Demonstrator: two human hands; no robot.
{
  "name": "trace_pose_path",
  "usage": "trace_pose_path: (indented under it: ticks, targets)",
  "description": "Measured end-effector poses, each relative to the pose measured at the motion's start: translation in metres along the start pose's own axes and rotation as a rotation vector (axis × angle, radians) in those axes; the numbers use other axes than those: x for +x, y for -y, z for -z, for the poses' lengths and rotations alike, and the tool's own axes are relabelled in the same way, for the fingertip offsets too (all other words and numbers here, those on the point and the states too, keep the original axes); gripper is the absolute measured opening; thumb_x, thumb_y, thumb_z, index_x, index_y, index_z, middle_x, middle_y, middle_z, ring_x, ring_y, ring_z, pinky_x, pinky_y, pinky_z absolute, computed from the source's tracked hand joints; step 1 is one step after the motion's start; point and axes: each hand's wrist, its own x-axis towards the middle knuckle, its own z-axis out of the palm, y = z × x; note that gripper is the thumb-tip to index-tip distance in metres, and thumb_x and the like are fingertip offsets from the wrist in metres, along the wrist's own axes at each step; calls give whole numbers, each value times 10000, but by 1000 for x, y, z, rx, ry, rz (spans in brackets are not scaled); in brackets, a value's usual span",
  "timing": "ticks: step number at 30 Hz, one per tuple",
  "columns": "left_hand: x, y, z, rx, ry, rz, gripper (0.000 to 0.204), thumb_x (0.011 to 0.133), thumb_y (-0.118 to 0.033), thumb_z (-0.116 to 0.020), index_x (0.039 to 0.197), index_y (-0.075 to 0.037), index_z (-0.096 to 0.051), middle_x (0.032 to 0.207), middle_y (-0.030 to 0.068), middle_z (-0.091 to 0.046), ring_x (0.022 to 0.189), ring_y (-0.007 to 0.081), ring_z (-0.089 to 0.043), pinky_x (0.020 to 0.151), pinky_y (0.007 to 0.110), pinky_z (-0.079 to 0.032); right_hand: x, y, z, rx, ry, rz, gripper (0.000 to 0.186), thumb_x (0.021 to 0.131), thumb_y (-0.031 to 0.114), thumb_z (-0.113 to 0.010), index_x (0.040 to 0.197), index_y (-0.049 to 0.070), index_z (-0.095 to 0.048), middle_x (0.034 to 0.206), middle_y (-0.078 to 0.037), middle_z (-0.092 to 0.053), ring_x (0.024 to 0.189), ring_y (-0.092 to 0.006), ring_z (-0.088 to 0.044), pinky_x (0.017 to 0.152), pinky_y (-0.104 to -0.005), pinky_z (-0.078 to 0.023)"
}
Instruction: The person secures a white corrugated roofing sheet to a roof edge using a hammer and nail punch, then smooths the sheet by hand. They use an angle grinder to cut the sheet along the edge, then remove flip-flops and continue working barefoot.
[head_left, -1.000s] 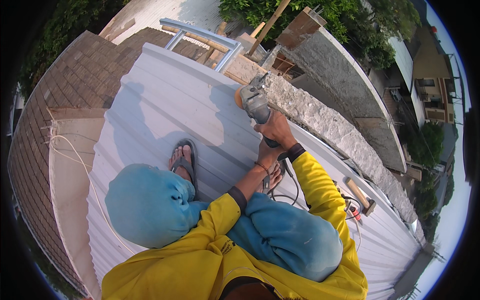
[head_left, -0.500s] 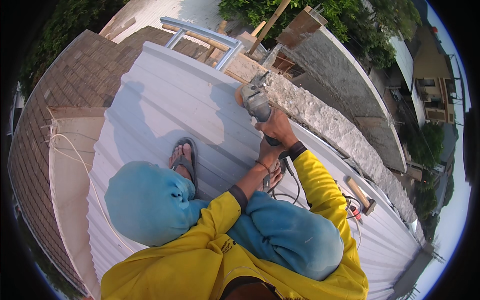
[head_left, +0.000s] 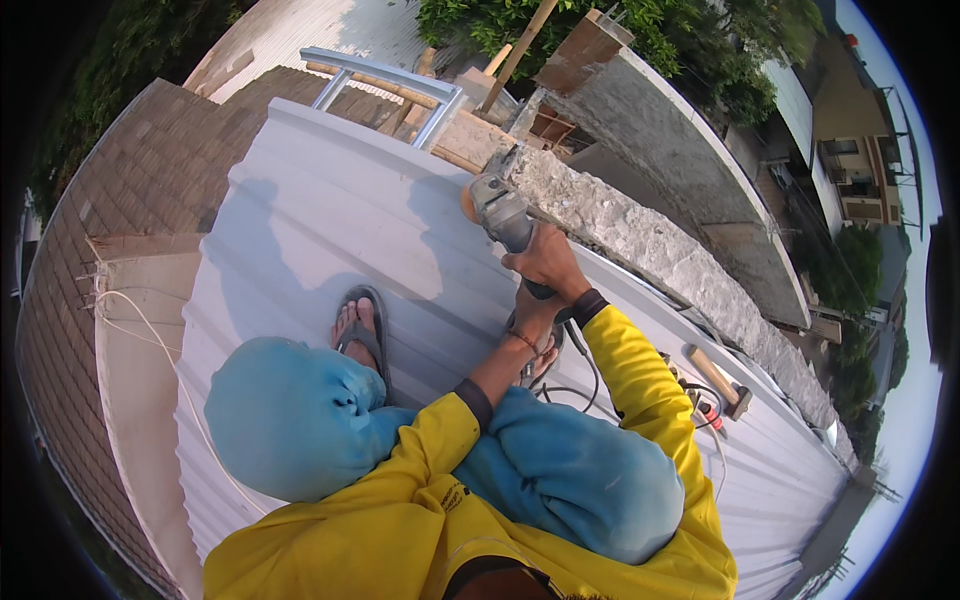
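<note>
An angle grinder (head_left: pixel 507 216) with a grey head and dark body points away from me, over the far right edge of the corrugated metal sheet (head_left: pixel 340 200). My right hand (head_left: pixel 550 258) is wrapped around the grinder's body. Just behind it, my left hand (head_left: pixel 536 312) is closed on the rear end of the same tool, most of its fingers hidden. A round tan disc (head_left: pixel 468 204) shows at the grinder's left side, close to the sheet; whether it touches cannot be seen. The black cord (head_left: pixel 597 375) loops behind my hands.
A rough concrete wall top (head_left: pixel 640 235) runs along the sheet's right side. A hammer (head_left: pixel 715 380) and a red-handled tool (head_left: pixel 711 416) lie at my right. Metal framing (head_left: pixel 380 75) stands beyond the far edge. Tiled roofing (head_left: pixel 130 160) and a pale cable (head_left: pixel 180 350) are at left.
The view has tilted a little, so the whole scene sits slightly lower and further left. Both hands keep their hold on the grinder, which stays near the same spot on the sheet.
</note>
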Motion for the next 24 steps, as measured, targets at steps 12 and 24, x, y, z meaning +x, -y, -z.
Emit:
trace_pose_path:
  ticks: [12,24]
  targets:
    - [-9,-20,-1,84,73,-13,761,744,-217,-903,1347,26,-507,1193,116,-655,1046,179,-658,855,320,-542,-10,13,14,13,-69,5,578,653,294,-837,1034,-97,-649,912,-309,-714,881,-442,-721,811,-473,-574]
    - [0,-18,-1,151,29,12,848,657,-204,-940,1358,-26,-499,1218,117,-660,1063,210,-665,922,341,-535,-13,13,27,173,-121,22,544,649,293,-829,1049,-43,-677,925,-283,-714,906,-440,-703,833,-462,-557]
